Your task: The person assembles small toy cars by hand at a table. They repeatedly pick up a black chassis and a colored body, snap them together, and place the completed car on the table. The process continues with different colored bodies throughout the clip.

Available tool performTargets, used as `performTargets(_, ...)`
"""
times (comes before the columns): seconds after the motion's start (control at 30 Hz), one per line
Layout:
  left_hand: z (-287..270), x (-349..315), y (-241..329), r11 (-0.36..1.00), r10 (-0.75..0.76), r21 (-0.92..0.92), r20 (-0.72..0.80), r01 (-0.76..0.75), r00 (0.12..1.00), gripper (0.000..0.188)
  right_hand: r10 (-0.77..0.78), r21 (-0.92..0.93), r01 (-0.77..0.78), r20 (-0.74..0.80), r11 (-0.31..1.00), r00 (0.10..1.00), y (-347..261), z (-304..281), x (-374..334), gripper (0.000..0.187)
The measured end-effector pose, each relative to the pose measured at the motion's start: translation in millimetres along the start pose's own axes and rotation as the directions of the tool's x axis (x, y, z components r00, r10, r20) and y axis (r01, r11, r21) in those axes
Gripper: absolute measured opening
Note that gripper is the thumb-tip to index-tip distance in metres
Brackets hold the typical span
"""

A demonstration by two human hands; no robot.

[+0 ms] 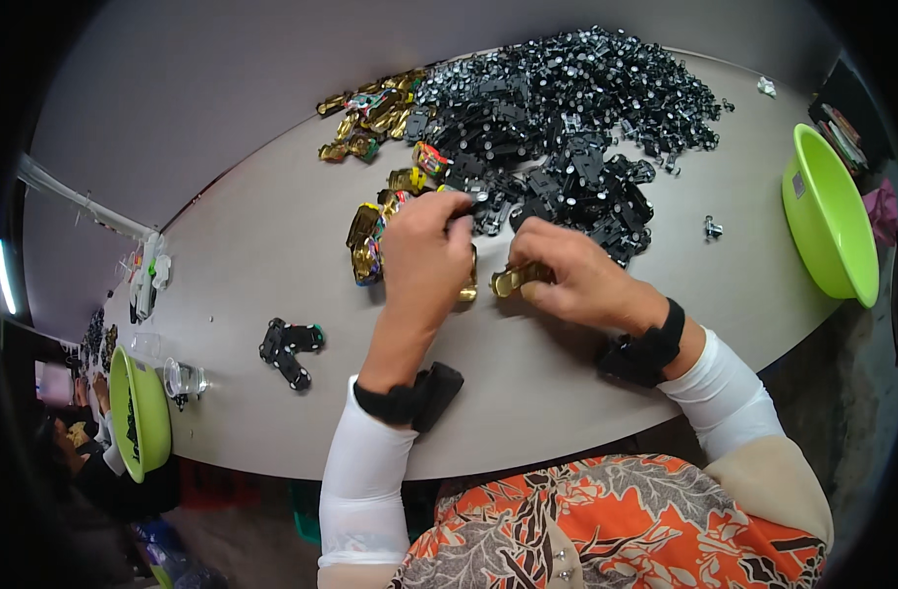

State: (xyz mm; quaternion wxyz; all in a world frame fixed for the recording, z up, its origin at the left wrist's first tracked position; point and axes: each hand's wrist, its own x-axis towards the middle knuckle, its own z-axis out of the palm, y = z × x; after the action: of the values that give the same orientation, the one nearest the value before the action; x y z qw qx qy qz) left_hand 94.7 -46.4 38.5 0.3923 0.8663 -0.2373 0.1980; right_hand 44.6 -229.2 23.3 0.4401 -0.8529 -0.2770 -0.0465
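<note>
At a grey counter (243, 427), the right hand (578, 273) pinches a gold shell (508, 283); what the left hand (424, 245) grips I can't tell. Picking seems underway; black parts (611, 191) demand care next.

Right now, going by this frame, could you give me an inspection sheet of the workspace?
Surface: grey tabletop, edges bent by the lens.
Work pieces: gold car shell; further gold shells; black chassis pile; silver wheels.
Clutter: separate black cluster, clear cup, stray wheel pair.
Hands: left hand near the chassis pile, grip unclear; right hand pinching the gold car shell.
Cables: nothing clearly seen.
Surroundings: lime-green right-side basin and left-side basin; another person's hand, far left.
</note>
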Motion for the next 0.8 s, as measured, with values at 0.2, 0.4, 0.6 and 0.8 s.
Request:
performTargets(0.2, -27, -42, -5, 0.501, -0.454, -0.619, 0.408, 0.605, 0.792, 0.015, 0.225, 0.422, -0.244, 0.097, 0.873, 0.970, -13, 2, 2, 0.044)
performTargets(0.4, -25, -51, -3, 0.290, -0.350, -0.702, 0.554, 0.650, 0.755, 0.017, 0.258, 0.632, -0.233, 0.054, 0.739, 0.965, -9, 11, 2, 0.048)
performTargets(0.6, -29, -52, -12, 0.368, -0.512, -0.723, 0.366, 0.584, 0.777, 0.016, 0.385, 0.790, -0.298, 0.087, 0.535, 0.919, -13, 1, 3, 0.049)
performTargets(0.8, -31, -52, -1, 0.367, -0.406, -0.684, 0.491, 0.630, 0.771, 0.017, 0.239, 0.860, -0.303, 0.219, 0.410, 0.946, -8, 1, 0, 0.053)
